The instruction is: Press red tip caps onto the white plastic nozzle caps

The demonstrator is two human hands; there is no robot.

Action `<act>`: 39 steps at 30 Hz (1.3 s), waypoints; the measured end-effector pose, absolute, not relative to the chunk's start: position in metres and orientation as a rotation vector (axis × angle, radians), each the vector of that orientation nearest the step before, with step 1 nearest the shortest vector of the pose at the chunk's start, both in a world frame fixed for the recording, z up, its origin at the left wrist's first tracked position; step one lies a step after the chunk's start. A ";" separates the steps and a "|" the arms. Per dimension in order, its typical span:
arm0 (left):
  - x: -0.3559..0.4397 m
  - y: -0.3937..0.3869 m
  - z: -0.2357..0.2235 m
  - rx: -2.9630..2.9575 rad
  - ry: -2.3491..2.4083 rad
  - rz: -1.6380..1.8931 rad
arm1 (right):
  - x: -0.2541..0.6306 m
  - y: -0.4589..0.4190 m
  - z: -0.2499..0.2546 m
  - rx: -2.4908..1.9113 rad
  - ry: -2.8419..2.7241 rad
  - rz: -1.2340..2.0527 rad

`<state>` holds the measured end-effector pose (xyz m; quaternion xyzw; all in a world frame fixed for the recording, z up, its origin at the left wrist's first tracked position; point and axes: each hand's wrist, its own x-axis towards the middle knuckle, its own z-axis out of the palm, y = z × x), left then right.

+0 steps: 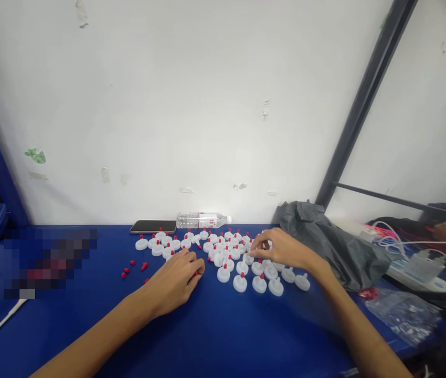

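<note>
My left hand (pixel 179 275) rests low over the blue table, fingers curled, with a small red cap (pixel 195 273) showing between thumb and fingertips. Farther right, my right hand (pixel 280 248) pinches at the top of a white spouted lid (pixel 248 259) within the group; the fingers hide its tip. Around it stand many round white lids, most with red caps on their spouts, such as the capped lid (pixel 240 283). Toward the right edge of the group, some spouts are bare, like that of the uncapped lid (pixel 302 282). Left of my left hand lie several loose red caps (pixel 144 266).
A phone (pixel 152 227) and a plastic bottle (pixel 203 220) lie against the wall at the back. To the right are a grey plastic bag (pixel 325 241), a power strip (pixel 423 275) with cables and a clear bag (pixel 402 315). A white cable (pixel 0 326) crosses the left side.
</note>
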<state>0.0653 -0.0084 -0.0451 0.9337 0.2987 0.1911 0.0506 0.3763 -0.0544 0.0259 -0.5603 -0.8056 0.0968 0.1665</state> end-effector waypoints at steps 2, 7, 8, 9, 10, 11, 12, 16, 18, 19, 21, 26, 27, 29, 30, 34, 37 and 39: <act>0.065 -0.009 -0.045 2.844 0.909 0.597 | 0.383 -0.054 0.026 -1.660 -2.319 0.380; 0.064 -0.011 -0.043 2.850 0.928 0.594 | 0.388 -0.053 0.026 -1.655 -2.326 0.493; 0.064 -0.011 -0.044 2.855 0.933 0.590 | 0.388 -0.054 0.027 -1.609 -2.293 0.484; 0.065 -0.011 -0.044 2.860 0.936 0.587 | 0.387 -0.054 0.028 -1.548 -2.245 0.477; 0.065 -0.010 -0.044 2.864 0.939 0.587 | 0.385 -0.055 0.029 -1.482 -2.189 0.481; 0.066 -0.010 -0.044 2.866 0.942 0.587 | 0.382 -0.056 0.029 -1.421 -2.133 0.496; 0.067 -0.010 -0.044 2.866 0.949 0.591 | 0.379 -0.057 0.029 -1.369 -2.086 0.513; 0.069 -0.013 -0.038 2.846 0.959 0.669 | 0.358 -0.057 0.021 -1.275 -2.036 0.504; 0.070 -0.016 -0.033 2.838 0.933 0.771 | 0.347 -0.056 0.013 -1.252 -2.071 0.406; 0.070 -0.019 -0.030 2.837 0.911 0.823 | 0.342 -0.055 0.009 -1.240 -2.091 0.343; 0.071 -0.024 -0.025 2.845 0.865 0.905 | 0.334 -0.054 0.001 -1.210 -2.125 0.228; 0.077 -0.032 -0.024 2.956 0.760 0.968 | 0.317 -0.059 -0.010 -1.046 -2.247 0.171; 0.078 -0.032 -0.026 3.006 0.728 0.961 | 0.313 -0.061 -0.010 -1.012 -2.267 0.176; 0.079 -0.032 -0.028 3.144 0.655 0.929 | 0.307 -0.065 -0.010 -0.972 -2.285 0.180; 0.079 -0.032 -0.029 3.222 0.612 0.908 | 0.304 -0.067 -0.010 -0.965 -2.284 0.183; 0.077 -0.033 -0.028 3.420 0.483 0.837 | 0.296 -0.073 -0.010 -0.936 -2.281 0.208; 0.080 -0.037 -0.026 3.406 0.455 0.863 | 0.294 -0.073 -0.011 -0.902 -2.250 0.218; 0.082 -0.039 -0.024 3.273 0.507 0.942 | 0.298 -0.070 -0.012 -0.879 -2.218 0.157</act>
